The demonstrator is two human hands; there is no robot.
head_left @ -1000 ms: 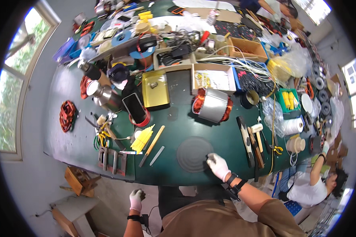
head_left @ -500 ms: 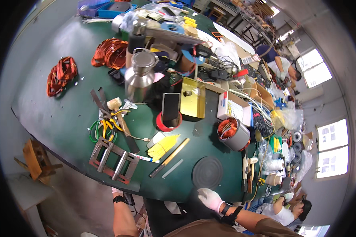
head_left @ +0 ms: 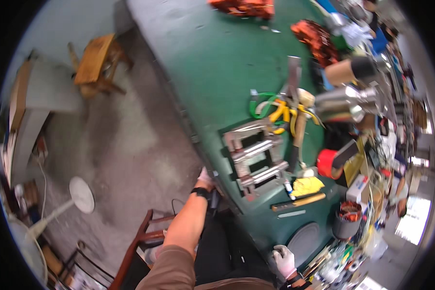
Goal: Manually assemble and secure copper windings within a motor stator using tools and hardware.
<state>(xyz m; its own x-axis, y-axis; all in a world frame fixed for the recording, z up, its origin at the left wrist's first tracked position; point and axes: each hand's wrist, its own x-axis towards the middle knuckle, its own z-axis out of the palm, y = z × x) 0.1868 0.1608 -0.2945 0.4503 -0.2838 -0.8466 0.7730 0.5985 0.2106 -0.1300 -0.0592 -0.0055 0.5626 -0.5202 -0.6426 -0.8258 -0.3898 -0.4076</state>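
Observation:
My left hand [head_left: 204,179], in a pale glove, is down at the table's side edge; its fingers are hidden. A dark object [head_left: 214,197] is beside that wrist, too unclear to name. My gloved right hand [head_left: 284,261] rests at the near table edge, fingers loosely bent and apart, with nothing seen in it. Just beyond it lies a round dark grey disc [head_left: 304,241]. Between my hands, on the table, sits a metal frame with shiny rods [head_left: 257,157]. A wooden-handled knife [head_left: 299,202] and a pale strip [head_left: 291,214] lie beyond it.
Pliers [head_left: 280,116], a hammer [head_left: 299,130], a red tape roll [head_left: 327,163], a steel bottle [head_left: 343,104] and a wire-wound stator [head_left: 348,220] crowd the green table [head_left: 203,72]. Orange coils [head_left: 316,41] lie farther off. A wooden stool [head_left: 96,60] and a round-topped stand [head_left: 82,195] are left.
My view has swung left and down, so more floor shows and the tabletop appears turned. My left arm now shows farther up. The right hand stays near the grey disc.

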